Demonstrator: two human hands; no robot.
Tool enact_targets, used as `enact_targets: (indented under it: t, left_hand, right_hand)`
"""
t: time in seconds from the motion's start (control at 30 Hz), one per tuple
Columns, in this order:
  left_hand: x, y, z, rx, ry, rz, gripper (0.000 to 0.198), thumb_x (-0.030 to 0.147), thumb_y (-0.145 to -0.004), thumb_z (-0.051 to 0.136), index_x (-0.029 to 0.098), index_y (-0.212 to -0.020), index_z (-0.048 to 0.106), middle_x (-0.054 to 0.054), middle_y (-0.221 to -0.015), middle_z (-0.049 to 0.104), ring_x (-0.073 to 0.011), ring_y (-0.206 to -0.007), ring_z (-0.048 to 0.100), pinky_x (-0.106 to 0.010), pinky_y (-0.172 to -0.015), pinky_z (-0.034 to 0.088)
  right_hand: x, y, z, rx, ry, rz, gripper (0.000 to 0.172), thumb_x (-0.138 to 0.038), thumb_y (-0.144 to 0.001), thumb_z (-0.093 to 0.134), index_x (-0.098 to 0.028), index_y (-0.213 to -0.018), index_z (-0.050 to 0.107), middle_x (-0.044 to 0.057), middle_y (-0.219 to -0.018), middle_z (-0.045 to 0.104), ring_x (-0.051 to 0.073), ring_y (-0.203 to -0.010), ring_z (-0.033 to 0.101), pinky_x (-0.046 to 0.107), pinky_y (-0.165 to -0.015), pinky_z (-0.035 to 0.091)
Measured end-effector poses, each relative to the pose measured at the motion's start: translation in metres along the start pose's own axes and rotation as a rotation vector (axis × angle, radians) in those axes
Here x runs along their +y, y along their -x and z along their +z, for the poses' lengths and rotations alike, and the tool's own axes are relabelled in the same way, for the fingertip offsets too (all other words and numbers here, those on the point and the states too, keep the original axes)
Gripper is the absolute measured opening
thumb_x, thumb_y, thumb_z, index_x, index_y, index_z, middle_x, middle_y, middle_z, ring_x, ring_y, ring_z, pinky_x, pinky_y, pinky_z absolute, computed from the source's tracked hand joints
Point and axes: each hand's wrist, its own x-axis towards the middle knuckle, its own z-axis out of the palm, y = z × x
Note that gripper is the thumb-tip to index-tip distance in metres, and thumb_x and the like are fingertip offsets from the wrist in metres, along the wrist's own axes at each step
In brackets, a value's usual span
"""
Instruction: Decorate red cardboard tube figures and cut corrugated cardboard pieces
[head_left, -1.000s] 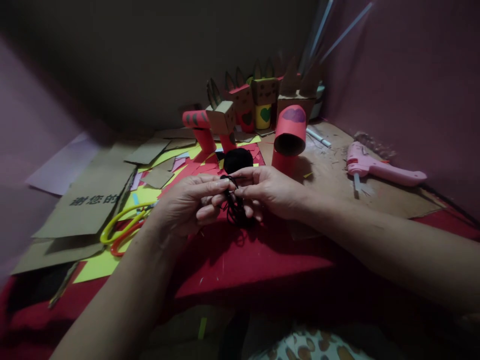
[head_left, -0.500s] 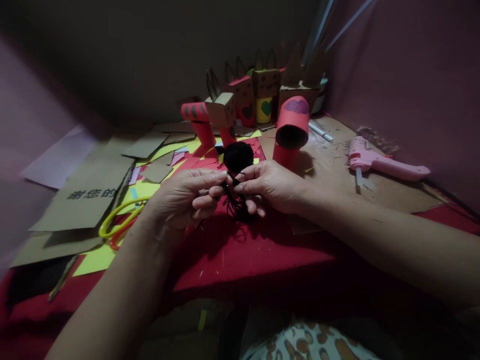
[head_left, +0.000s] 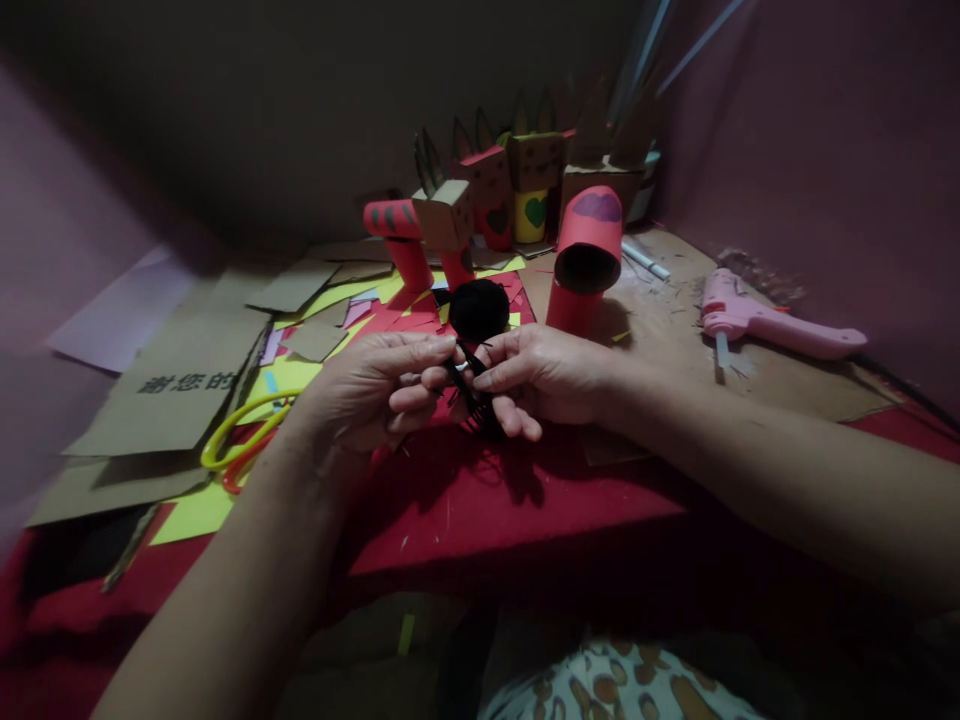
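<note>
The left grip [head_left: 382, 385] and right grip [head_left: 551, 378] pinch the black yarn [head_left: 477, 398], probably light, soft and limp, best held where its strands bunch together.

Dim light, purplish wall [head_left: 817, 180], red-covered table [head_left: 487, 515]

Pink glue gun [head_left: 766, 321] on cardboard [head_left: 787, 385], yellow handle loop [head_left: 213, 464], lilac paper [head_left: 120, 310]

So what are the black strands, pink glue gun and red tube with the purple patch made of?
Black strands: probably yarn, matte; they hang and bend limply.
Pink glue gun: likely hard plastic, smooth; its body looks rounded and moulded.
Red tube: seemingly paper or thin card, matte; its open end shows a thin edge.
</note>
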Motion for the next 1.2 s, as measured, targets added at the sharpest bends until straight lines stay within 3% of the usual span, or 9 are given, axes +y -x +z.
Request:
enact_targets:
  t: [0.2, 0.4, 0.63, 0.7, 0.8, 0.9, 1.07, 1.2]
  left_hand:
    - [-0.001, -0.002, -0.002, 0.003, -0.026, 0.007, 0.021, 0.013, -0.08, 0.065, 0.009, -0.059, 0.063, 0.002, -0.048, 0.05, -0.001, -0.028, 0.031, -0.011, -0.025, 0.028]
    - [-0.004, -0.002, 0.0, 0.001, -0.04, 0.049, 0.011, 0.014, -0.079, 0.066, 0.007, -0.071, 0.069, 0.003, -0.047, 0.05, -0.0007, -0.029, 0.032, -0.009, -0.025, 0.028]
    - [-0.006, -0.002, 0.001, -0.034, -0.016, 0.076, 0.01, 0.016, -0.072, 0.074, 0.007, -0.071, 0.069, 0.002, -0.047, 0.053, -0.0012, -0.029, 0.035, -0.01, -0.025, 0.029]
    - [-0.008, -0.002, 0.002, -0.027, -0.03, 0.095, 0.012, 0.018, -0.072, 0.074, 0.007, -0.071, 0.069, 0.002, -0.046, 0.053, -0.0014, -0.029, 0.035, -0.01, -0.026, 0.03]
    - [-0.01, -0.004, 0.003, -0.039, -0.039, 0.095, 0.013, 0.019, -0.075, 0.073, 0.007, -0.071, 0.069, 0.002, -0.046, 0.053, -0.0017, -0.029, 0.036, -0.01, -0.026, 0.03]
    - [-0.011, -0.006, 0.003, -0.064, -0.012, 0.078, 0.012, 0.018, -0.075, 0.074, 0.008, -0.071, 0.069, 0.002, -0.049, 0.054, -0.0008, -0.03, 0.036, -0.009, -0.026, 0.03]
    - [-0.011, -0.005, 0.001, -0.093, 0.043, 0.082, 0.01, 0.017, -0.08, 0.069, 0.008, -0.076, 0.07, 0.004, -0.051, 0.051, -0.0003, -0.029, 0.033, -0.009, -0.026, 0.031]
    - [-0.013, -0.006, 0.004, -0.129, 0.143, 0.071, 0.018, 0.015, -0.088, 0.06, 0.009, -0.071, 0.066, 0.004, -0.052, 0.052, -0.0001, -0.03, 0.034, -0.009, -0.027, 0.033]
  right_hand:
    - [-0.001, 0.002, 0.001, -0.038, -0.036, 0.017, 0.017, 0.001, -0.08, 0.048, -0.008, -0.091, 0.057, 0.008, -0.065, 0.07, 0.012, -0.041, 0.061, 0.018, -0.035, 0.049]
    - [-0.007, 0.007, 0.005, 0.005, -0.058, 0.002, 0.029, -0.005, -0.067, 0.053, -0.01, -0.096, 0.055, -0.001, -0.049, 0.058, 0.017, -0.04, 0.061, 0.02, -0.031, 0.047]
    - [-0.007, 0.012, 0.011, 0.124, 0.104, -0.157, 0.065, -0.01, -0.067, 0.07, -0.017, -0.128, 0.048, -0.002, -0.071, 0.066, 0.009, -0.035, 0.054, 0.016, -0.026, 0.037]
    - [-0.004, 0.011, 0.012, 0.103, 0.124, -0.169, 0.059, -0.008, -0.068, 0.069, -0.018, -0.123, 0.051, -0.003, -0.071, 0.066, 0.008, -0.036, 0.054, 0.015, -0.026, 0.037]
    - [-0.001, 0.009, 0.014, 0.064, 0.138, -0.137, 0.032, -0.008, -0.073, 0.063, -0.017, -0.103, 0.056, -0.003, -0.066, 0.065, 0.009, -0.038, 0.055, 0.016, -0.028, 0.041]
    - [0.0, 0.008, 0.016, 0.122, 0.14, -0.109, 0.009, -0.009, -0.08, 0.054, -0.017, -0.085, 0.054, -0.004, -0.06, 0.059, 0.007, -0.035, 0.049, 0.015, -0.027, 0.037]
    - [-0.001, 0.013, 0.025, 0.24, 0.064, -0.156, 0.011, -0.009, -0.081, 0.055, -0.019, -0.084, 0.052, -0.01, -0.051, 0.045, 0.002, -0.03, 0.03, 0.012, -0.027, 0.019]
    - [0.0, 0.015, 0.031, 0.28, -0.046, -0.271, 0.023, -0.016, -0.086, 0.061, -0.022, -0.107, 0.058, -0.009, -0.058, 0.055, 0.002, -0.036, 0.039, 0.011, -0.033, 0.029]
